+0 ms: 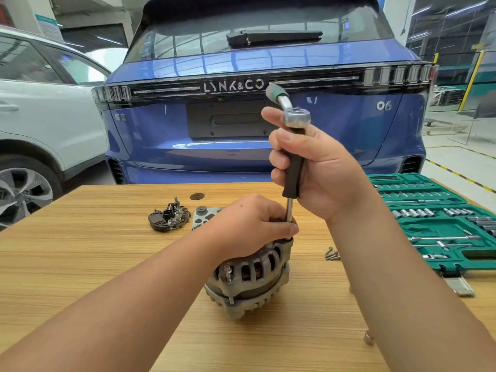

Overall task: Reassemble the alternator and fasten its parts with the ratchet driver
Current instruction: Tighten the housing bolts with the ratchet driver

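Both hands work: left hand [252, 224] steadies the alternator [249, 275], right hand [316, 173] grips the ratchet driver [294, 167]; rectifier [169, 217] and bolts [332, 255] remain unfitted on the desk [107, 251].

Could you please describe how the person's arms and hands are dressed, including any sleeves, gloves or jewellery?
Both forearms are bare for as far as the head view shows, with no sleeve edge in sight. The left hand and the right hand wear no gloves. No ring, watch or bracelet shows on the visible fingers and wrists.
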Demonstrator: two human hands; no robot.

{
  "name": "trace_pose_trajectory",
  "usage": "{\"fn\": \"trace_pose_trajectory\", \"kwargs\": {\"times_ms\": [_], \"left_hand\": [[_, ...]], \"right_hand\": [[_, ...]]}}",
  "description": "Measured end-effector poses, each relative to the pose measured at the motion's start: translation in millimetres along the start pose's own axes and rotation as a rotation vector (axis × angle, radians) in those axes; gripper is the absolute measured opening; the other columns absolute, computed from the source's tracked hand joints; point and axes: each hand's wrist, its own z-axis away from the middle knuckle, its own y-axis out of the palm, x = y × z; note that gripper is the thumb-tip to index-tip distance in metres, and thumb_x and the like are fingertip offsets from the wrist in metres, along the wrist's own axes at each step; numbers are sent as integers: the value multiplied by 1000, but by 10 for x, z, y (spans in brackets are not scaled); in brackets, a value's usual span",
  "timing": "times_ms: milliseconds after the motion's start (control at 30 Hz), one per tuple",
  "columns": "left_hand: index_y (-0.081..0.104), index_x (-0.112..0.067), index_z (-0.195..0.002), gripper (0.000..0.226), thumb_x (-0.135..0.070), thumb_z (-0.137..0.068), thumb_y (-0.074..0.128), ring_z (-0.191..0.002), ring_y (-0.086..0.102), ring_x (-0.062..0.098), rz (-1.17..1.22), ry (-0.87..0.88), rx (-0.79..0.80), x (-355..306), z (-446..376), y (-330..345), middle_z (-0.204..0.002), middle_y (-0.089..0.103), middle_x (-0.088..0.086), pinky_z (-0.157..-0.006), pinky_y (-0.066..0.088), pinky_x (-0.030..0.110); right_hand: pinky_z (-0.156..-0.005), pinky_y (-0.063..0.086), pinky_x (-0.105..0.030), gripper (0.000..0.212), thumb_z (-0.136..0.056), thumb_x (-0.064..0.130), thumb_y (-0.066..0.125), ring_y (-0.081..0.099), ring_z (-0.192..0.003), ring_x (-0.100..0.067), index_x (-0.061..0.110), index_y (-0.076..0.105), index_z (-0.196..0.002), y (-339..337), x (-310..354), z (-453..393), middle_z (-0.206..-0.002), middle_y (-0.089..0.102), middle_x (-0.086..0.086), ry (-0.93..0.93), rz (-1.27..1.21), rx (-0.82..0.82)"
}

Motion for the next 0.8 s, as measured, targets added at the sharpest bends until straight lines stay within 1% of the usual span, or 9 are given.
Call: {"fn": "trace_pose_trajectory", "kwargs": {"times_ms": [67,167,300,400,467,533,633,700,800], "left_hand": [[77,-28,-95,22,-48,-94,67,-85,69,22,8,-1,-5,-1,2,-3,-89,75,2,-82,57,47],[76,-26,-94,25,-48,-95,67,-84,69,23,0,-1,-7,4,-2,-1,-89,75,3,-79,56,46],[76,-27,-91,23,-49,-95,67,-78,66,15,-3,-6,-18,4,-14,7,-85,74,-1,-73,55,37],[75,-29,-89,22,-49,-95,67,-74,63,12,-12,-8,-23,0,-20,13,-82,73,-2,-67,52,33],[74,-30,-87,22,-49,-95,67,-72,63,12,-10,-6,-28,3,-21,12,-80,72,-2,-64,50,32],[74,-31,-86,21,-48,-95,67,-71,62,11,-2,-2,-27,7,-23,14,-79,71,-3,-64,49,30],[74,-31,-88,19,-47,-95,67,-73,63,8,4,-1,-23,8,-27,15,-81,72,-5,-67,51,30],[75,-31,-90,19,-47,-96,66,-74,65,9,8,-2,-15,6,-27,12,-83,73,-5,-72,54,35],[76,-30,-90,17,-44,-95,67,-78,67,17,23,8,-26,9,-19,16,-82,73,-2,-74,54,38]], "right_hand": [[-59,40,-23,33,-85,12,62,53,-63,-6,16,62,-118,-23,-22,-6,-78,57,8,-11,-38,30],[-61,41,-23,26,-82,10,65,56,-66,-7,21,62,-104,-11,-55,-15,-84,64,8,-30,-55,13],[-62,39,-23,37,-80,10,68,55,-69,-7,22,63,-115,37,-100,-5,-87,67,8,-63,-19,-23],[-62,42,-22,27,-81,12,67,57,-69,-7,23,64,-105,19,-108,-13,-87,66,9,-76,9,-48],[-63,45,-22,26,-83,10,65,59,-70,-8,26,62,-104,-18,-96,-17,-89,67,8,-63,-30,-7],[-63,46,-23,33,-85,7,63,60,-71,-9,29,61,-110,-34,-89,-12,-90,68,6,-62,-77,50],[-62,44,-27,37,-89,5,62,60,-72,-13,32,60,-114,-9,-126,-12,-91,67,3,-223,83,23],[-58,45,-28,34,-91,1,59,57,-68,-16,29,59,-112,44,-150,-16,-90,65,-1,-356,197,-27],[-51,40,-31,33,-88,2,49,47,-61,-19,24,62,-111,96,-147,-5,-88,54,-9,-376,175,-14]]}}
